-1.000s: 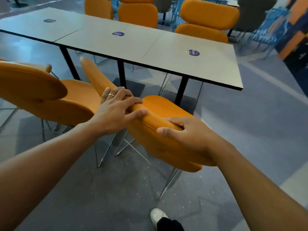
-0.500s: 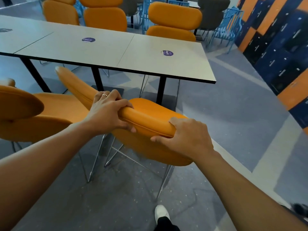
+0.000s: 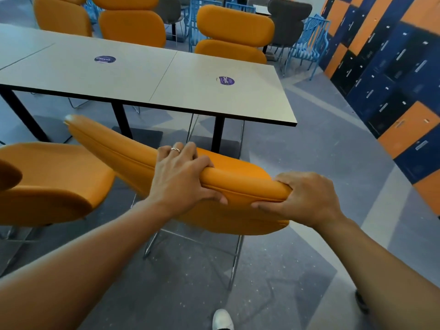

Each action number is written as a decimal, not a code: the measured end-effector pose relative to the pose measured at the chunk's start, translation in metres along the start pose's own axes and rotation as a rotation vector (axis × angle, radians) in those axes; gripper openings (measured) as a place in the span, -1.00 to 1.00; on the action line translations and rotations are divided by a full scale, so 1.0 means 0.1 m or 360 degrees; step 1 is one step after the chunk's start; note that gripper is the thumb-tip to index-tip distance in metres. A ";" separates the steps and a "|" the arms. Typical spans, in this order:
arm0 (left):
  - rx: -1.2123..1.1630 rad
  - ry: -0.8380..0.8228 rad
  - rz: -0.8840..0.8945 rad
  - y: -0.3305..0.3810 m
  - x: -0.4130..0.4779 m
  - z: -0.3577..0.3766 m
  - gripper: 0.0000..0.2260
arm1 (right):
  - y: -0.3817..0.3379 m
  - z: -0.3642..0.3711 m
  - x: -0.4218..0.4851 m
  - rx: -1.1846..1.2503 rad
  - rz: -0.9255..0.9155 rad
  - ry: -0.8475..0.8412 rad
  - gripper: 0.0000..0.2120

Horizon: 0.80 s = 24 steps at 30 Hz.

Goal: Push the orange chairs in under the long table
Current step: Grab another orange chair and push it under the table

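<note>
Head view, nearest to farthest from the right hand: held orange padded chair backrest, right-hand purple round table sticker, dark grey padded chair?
1. Orange padded chair backrest: gripped by the right hand.
2. Purple round sticker: ahead, on the long table, end section.
3. Dark grey padded chair: far back, beyond the table.

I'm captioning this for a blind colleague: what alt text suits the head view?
The left hand and right hand grip the backrest of an orange chair facing a long table. A second orange chair stands to its left; others line the far side.

long table (image 3: 250, 103) | top: two purple stickers (image 3: 226, 81) | stands on grey floor (image 3: 309, 158)
</note>
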State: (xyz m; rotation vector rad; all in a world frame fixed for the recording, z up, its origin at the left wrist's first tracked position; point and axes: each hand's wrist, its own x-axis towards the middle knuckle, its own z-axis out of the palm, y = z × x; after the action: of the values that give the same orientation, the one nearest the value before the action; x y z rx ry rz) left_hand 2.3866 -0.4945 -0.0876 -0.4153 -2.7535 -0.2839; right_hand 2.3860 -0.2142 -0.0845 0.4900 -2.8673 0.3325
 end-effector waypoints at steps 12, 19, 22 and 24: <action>0.0055 0.0104 -0.0187 0.63 0.51 0.36 -0.30 | 0.86 -0.09 0.38 0.0098 0.0152 -0.0146 -0.28; 0.0059 0.0035 -0.0217 0.66 0.44 0.31 -0.30 | 0.85 -0.07 0.35 0.0193 0.0160 -0.0188 -0.32; -0.0037 -0.0068 -0.0178 0.59 0.38 0.23 -0.35 | 0.75 -0.08 0.30 0.0223 0.0163 -0.0180 -0.30; -0.0099 -0.0127 -0.0182 0.46 0.32 0.17 -0.37 | 0.64 -0.08 0.26 0.0236 0.0179 -0.0140 -0.23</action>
State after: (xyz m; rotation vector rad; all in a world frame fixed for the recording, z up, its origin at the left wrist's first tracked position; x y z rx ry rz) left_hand 2.3672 -0.4390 -0.0845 -0.2910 -2.8574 -0.3906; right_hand 2.3409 -0.1609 -0.0820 0.3781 -2.9767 0.5595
